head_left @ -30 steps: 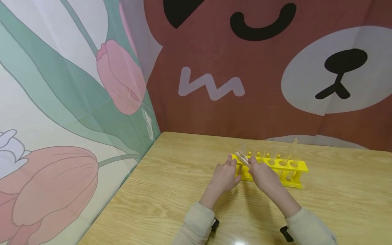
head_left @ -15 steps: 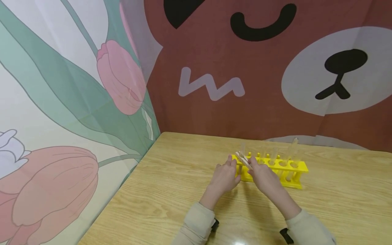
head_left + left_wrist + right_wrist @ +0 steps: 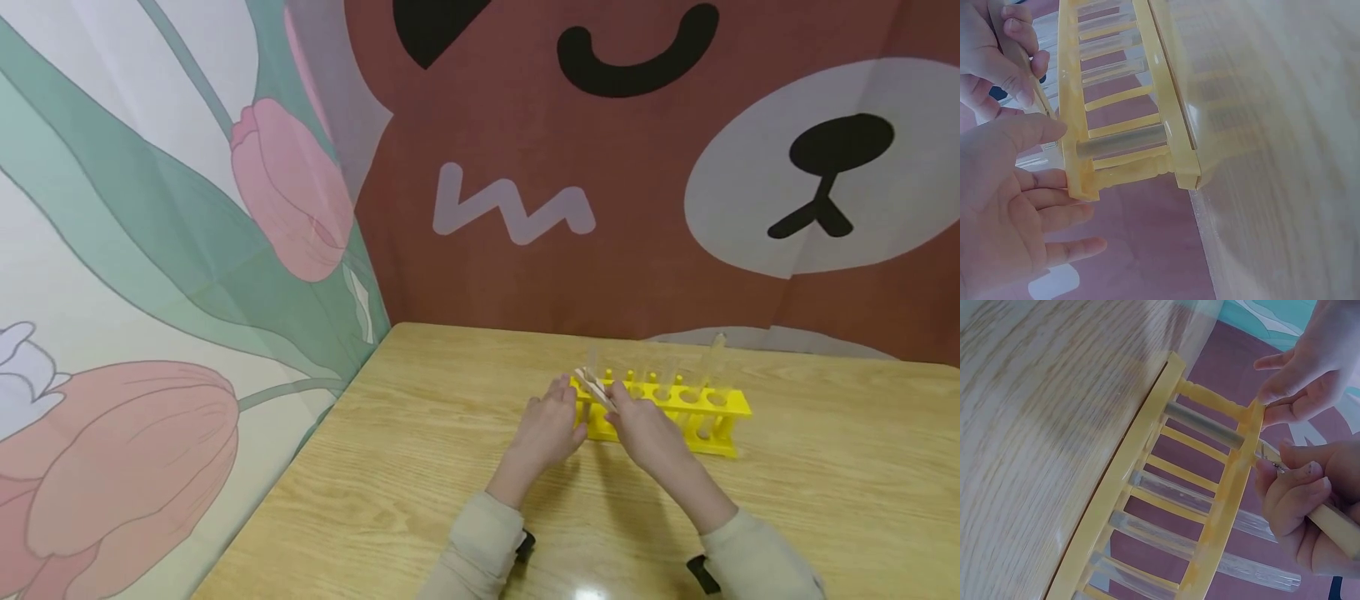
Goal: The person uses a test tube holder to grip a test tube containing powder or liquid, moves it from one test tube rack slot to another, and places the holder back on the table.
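Observation:
A yellow test tube rack [image 3: 738, 406] stands on the table with several clear test tubes in it. At its left end, my left hand [image 3: 543, 429] grips the top plate, thumb on one side and fingertips on the other. My right hand [image 3: 651, 429] holds a wooden test tube clamp [image 3: 595, 389], whose metal spring shows in the right wrist view. The clamp's tip reaches to the upper part of the leftmost tube [image 3: 1204, 425], just above the rack's top plate. That tube looks greyish below the plate. My right fingers partly hide the clamp's body [image 3: 1335, 531].
The rack rests on a wood-grain table [image 3: 390, 450] near its back edge. One tube [image 3: 716, 354] rises higher than the others and leans at the rack's right part. Printed cloths with a bear [image 3: 637, 250] and tulips [image 3: 292, 192] hang behind and at left.
The head view has shifted slightly. My left fingertips have moved a little closer together at the rack's end. The right hand and clamp keep nearly the same position.

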Available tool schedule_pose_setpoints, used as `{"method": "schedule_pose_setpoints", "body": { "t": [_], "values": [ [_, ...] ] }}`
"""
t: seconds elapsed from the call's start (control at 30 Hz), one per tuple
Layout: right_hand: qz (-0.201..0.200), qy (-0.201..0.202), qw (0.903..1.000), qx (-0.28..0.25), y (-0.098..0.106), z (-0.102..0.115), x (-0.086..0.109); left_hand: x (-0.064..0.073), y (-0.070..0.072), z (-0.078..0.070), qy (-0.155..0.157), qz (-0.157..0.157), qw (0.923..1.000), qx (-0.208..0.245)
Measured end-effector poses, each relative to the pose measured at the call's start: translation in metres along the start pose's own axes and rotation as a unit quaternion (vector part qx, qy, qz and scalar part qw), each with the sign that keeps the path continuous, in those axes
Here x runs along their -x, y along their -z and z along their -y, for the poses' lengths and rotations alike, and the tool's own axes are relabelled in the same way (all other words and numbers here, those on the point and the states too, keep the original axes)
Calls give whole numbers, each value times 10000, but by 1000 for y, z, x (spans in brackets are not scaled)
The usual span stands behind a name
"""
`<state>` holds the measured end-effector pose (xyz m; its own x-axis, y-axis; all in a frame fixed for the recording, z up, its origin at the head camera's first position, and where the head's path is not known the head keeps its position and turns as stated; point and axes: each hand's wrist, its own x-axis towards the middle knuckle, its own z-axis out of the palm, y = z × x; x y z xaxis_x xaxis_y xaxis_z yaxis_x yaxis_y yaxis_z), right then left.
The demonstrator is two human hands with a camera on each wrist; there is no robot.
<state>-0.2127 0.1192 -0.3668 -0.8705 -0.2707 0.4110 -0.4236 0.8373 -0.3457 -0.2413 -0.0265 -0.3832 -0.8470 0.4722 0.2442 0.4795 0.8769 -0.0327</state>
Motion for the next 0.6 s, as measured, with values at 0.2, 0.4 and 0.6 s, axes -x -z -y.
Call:
{"method": "schedule_pose_setpoints", "body": {
  "t": [0.2, 0.4, 0.6],
  "values": [
    [70, -43, 10000, -21, -1, 0, 1, -1, -2, 1, 2, 36, 9999, -95],
    [6, -48, 10000, 3, -1, 1, -1, -1, 0, 3, -66, -84, 9998, -163],
    [-57, -60, 10000, 9, 1, 1, -1, -1, 0, 3, -126, -73, 9998, -133]
  ]
}}
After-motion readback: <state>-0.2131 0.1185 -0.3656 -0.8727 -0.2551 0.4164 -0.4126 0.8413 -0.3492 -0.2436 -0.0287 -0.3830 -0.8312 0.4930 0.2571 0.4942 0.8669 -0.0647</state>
